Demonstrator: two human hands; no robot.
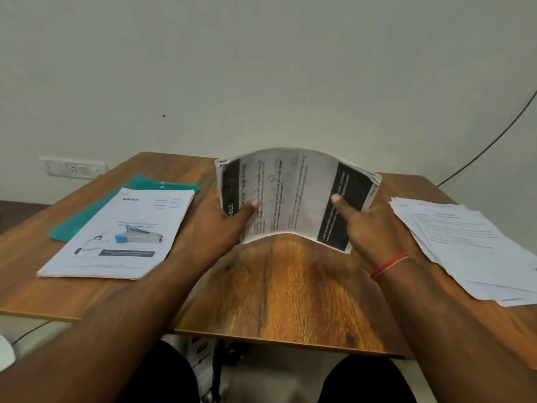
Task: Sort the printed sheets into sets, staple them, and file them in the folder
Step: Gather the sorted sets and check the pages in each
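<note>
The flat teal plastic folder (162,184) is lying closed at the left of the brown wooden table (284,289), mostly covered by a stack of white printed sheets (122,231) carrying a blue-and-grey stapler (139,237). The left hand (229,225) and right hand (369,228) are both clamping a bowed set of black-banded printed pages (293,196) upright above the table's middle. A loose fanned pile of white sheets (470,245) is lying at the right.

Office: wooden desk (290,286), paper stacks (470,242), wall socket (74,170).
</note>
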